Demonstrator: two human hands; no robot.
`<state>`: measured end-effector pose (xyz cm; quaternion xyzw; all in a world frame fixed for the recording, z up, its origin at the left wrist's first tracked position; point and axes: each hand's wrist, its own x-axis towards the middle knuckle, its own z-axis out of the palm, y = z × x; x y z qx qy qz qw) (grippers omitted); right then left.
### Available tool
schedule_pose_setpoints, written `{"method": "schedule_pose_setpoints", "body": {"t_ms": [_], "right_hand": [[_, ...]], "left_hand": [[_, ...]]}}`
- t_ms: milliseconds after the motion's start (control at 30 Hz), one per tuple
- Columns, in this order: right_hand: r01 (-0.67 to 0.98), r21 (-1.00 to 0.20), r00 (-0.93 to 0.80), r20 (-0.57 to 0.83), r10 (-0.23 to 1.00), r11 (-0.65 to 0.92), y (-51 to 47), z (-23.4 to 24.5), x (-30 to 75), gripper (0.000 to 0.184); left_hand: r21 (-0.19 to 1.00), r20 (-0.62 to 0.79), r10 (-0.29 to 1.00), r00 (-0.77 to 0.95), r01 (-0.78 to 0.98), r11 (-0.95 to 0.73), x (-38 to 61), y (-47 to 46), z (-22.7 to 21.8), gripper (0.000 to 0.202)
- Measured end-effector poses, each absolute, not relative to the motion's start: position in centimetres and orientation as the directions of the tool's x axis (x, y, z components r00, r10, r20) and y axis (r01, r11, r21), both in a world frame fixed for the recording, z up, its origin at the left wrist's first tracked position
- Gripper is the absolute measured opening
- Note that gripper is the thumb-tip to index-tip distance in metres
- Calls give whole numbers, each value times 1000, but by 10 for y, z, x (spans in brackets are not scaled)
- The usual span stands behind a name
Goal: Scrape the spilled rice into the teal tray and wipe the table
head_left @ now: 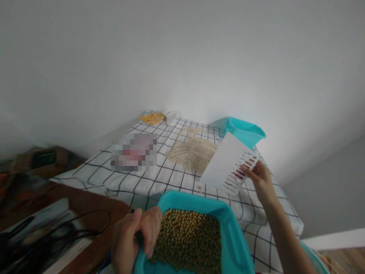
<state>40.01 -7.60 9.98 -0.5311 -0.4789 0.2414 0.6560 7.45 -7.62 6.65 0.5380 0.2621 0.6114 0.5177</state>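
Note:
My right hand [256,175] pinches the slotted edge of a white plastic panel [221,160], raised and tilted above the checked cloth. At the bottom of the view, a teal tray [196,198] holds many small round brown and greenish pellets [189,238]. My left hand [137,232] is closed at the tray's left rim, with its fingers curled over the edge. Something dark shows between the thumb and fingers; its kind is unclear. Behind the panel lies a spread of beige grains [188,152].
A second teal tray [246,131] stands at the back right of the cloth-covered table [148,186]. A yellow cloth [152,118] and a white item [171,117] lie at the back. To the left are a blurred-out object [134,152] and dark cables [65,228].

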Motion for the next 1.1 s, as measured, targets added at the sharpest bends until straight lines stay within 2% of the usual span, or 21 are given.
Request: {"method": "schedule_pose_setpoints", "body": {"t_ms": [100,467,833,1100], "right_hand": [[191,-935,406,352,843,298,-74,99,397,26],[184,-947,349,312,884,262,-79,96,396,22],[157,-957,313,282,907,244,-78,98,389,23],[134,-978,245,191,951,162,-70,91,391,26]], "left_hand": [[836,393,912,120,-459,-301,74,-77,65,65],[796,391,913,113,-539,-274,76,-78,63,63],[798,396,910,125,-537,-274,76,-77,61,64],[804,352,930,110,-545,-240,77,-79,61,64]]}}
